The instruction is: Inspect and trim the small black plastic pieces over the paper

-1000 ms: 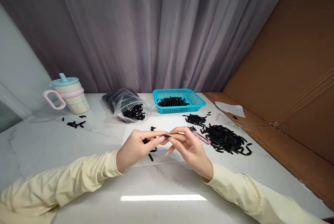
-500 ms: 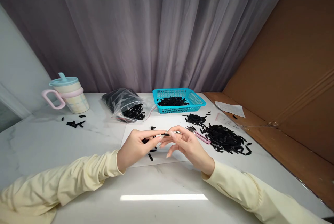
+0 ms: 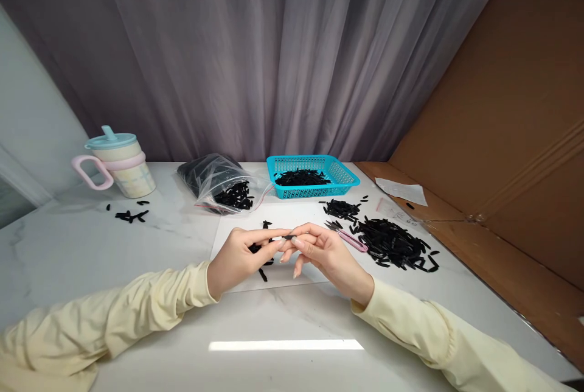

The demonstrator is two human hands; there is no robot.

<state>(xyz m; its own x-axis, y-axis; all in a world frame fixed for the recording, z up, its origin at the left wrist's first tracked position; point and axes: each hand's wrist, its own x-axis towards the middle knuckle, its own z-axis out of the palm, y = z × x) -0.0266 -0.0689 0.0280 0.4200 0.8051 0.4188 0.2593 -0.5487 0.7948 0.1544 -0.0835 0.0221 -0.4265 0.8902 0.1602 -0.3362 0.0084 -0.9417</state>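
Note:
A small black elongated fuzzy piece point(image 3: 288, 237) is pinched between my two hands above a white sheet point(image 3: 292, 279). My left hand point(image 3: 241, 255) grips its left end between thumb and forefinger. At the other end, the thumb and forefinger of my right hand point(image 3: 326, 252) close on it, the remaining fingers curled loosely below. Several similar black pieces point(image 3: 263, 274) lie on the sheet, partly hidden behind my left hand. Pink-handled snips point(image 3: 351, 240) rest just right of my right hand, beside a large pile of black pieces point(image 3: 396, 245).
A blue basket point(image 3: 312, 191) holding black pieces stands at the back, left of it an open zip bag point(image 3: 219, 182) of more. A smaller pile point(image 3: 342, 209) lies behind the snips. A lidded cup point(image 3: 130, 167) is at left, cardboard point(image 3: 515, 136) at right.
My right thumb and forefinger have moved slightly left and closed onto the right end of the black piece. My left hand has hardly moved.

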